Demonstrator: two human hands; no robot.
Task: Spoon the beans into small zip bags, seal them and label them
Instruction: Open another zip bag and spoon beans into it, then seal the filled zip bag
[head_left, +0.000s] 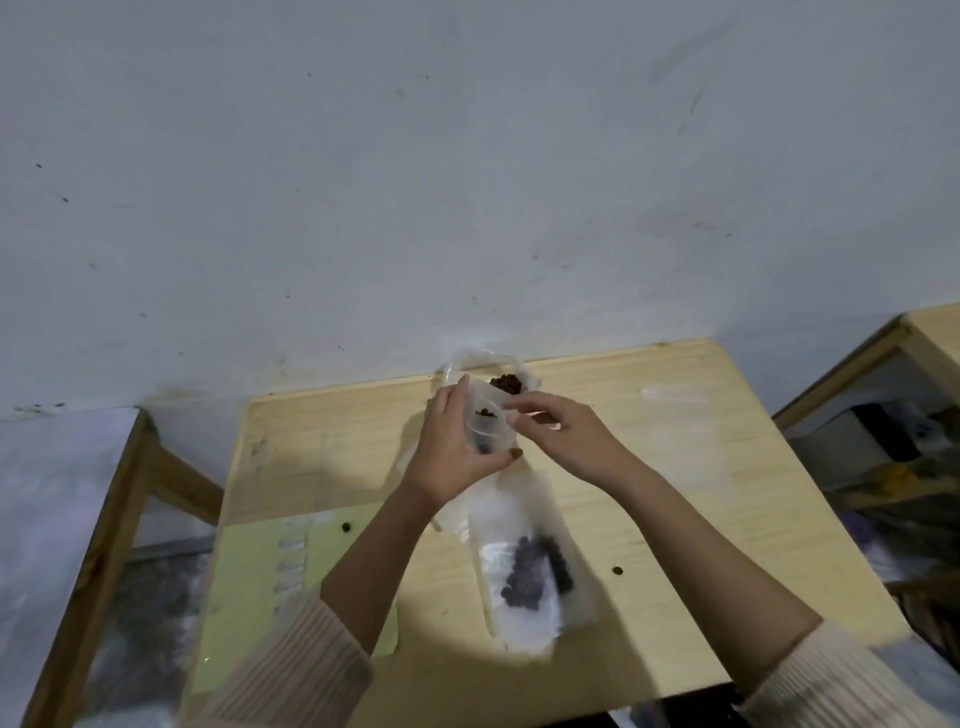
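My left hand holds a small clear zip bag upright over the wooden table, its mouth open. My right hand pinches a clear spoon with a few dark beans at the bag's mouth. Just behind the hands stands a clear container with brown beans in it. Nearer to me, two filled zip bags with dark beans lie flat on the table. A pale green label sheet with several white labels lies at the left.
Two loose beans lie on the table, one left and one right of the filled bags. More clear bags lie at the far right of the tabletop. A white wall rises behind the table. Another wooden table stands at the right.
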